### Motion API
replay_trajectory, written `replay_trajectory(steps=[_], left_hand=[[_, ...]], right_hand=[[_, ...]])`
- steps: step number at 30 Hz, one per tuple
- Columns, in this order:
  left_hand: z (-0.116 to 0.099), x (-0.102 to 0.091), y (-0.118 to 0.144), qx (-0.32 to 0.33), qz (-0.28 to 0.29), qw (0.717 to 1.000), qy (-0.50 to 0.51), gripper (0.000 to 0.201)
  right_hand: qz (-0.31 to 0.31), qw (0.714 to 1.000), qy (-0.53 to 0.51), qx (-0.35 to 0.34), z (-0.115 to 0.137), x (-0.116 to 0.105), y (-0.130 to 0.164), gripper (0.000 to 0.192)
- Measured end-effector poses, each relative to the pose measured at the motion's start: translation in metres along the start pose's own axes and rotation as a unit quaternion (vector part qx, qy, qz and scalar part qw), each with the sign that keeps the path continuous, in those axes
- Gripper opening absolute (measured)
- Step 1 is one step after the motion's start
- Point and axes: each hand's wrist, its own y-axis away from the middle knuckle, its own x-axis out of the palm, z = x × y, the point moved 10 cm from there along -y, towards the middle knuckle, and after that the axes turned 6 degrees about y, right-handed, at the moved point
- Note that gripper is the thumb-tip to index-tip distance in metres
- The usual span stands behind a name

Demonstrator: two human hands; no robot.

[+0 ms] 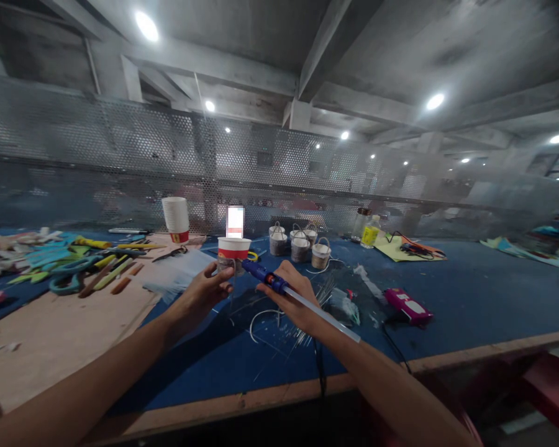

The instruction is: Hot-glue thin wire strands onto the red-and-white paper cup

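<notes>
I have the left hand (205, 287) grasping the cup (234, 247) by its lower wall, rim facing up; this grip appears to leave the right flank exposed. The right hand (297, 282) is wrapped around the glue gun (257, 270), nozzle directed left at that flank. Contact between nozzle and cup: I cannot tell. The glue stick (321, 311) projects from the rear of the gun toward the near right, above the wrist, presumably so that it feeds in straight. Both hands are positioned over the middle of the desk (470, 292). Beyond them, slightly right, the baskets (320, 256) stand upright with handles raised, probably set back out of the way. The cup stack (174, 216) stands far left, likely for supply. The purple box (407, 306) lies right, well apart from the cup.
</notes>
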Motion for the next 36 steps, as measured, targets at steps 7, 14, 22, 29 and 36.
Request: replay_trajectory(steps=[7,14,22,29,36], left_hand=[[-0.0003,0.0024,0.0007,-0.004,0.008,1.000,0.009,0.045],[-0.0002,0.0012,0.0009,-0.009,0.009,1.000,0.021,0.041],[-0.0045,0.0080,0.0062,-0.012,0.007,1.000,0.019,0.045],[-0.0062,0.0097,0.0083,-0.012,0.008,1.000,0.023,0.042],[-0.0075,0.0106,0.0089,-0.015,0.007,1.000,0.026,0.039]], right_hand=[[-0.001,1.000,0.001,-0.007,-0.0006,-0.0005,0.0003,0.030],[0.006,1.000,-0.005,0.001,-0.0012,-0.0002,0.0000,0.033],[0.008,1.000,-0.013,0.015,-0.0028,0.0000,-0.0001,0.036],[-0.004,1.000,-0.010,0.008,-0.0032,-0.0020,-0.0010,0.035],[-0.008,1.000,-0.010,0.006,-0.0048,-0.0033,-0.0007,0.035]])
